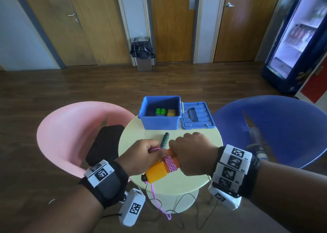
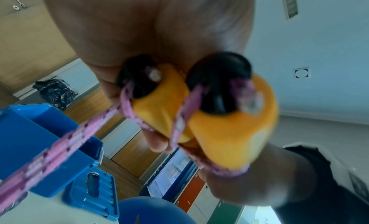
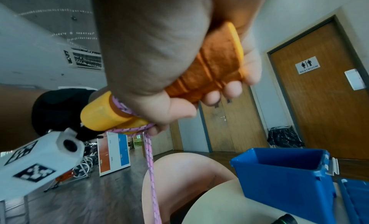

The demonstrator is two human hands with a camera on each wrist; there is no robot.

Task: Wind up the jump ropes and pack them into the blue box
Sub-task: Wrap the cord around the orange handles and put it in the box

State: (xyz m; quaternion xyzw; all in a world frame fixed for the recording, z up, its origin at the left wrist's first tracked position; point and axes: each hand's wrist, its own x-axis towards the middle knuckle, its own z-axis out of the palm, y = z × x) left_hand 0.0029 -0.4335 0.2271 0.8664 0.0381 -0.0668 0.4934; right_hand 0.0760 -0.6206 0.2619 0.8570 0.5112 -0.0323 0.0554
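Head view: orange handles (image 1: pixel 160 169) inside right hand (image 1: pixel 192 153) grip.

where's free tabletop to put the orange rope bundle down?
Bare table left of the grey handle, in front of the blue box; another strip right of the right hand, below the lid. Crowded at centre: both hands and the bundle.

Round cream table (image 1: pixel 203 144): blue box (image 1: pixel 160 122) and lid (image 1: pixel 196 116) at far edge; dark handle (image 1: pixel 165 140) mid-table.
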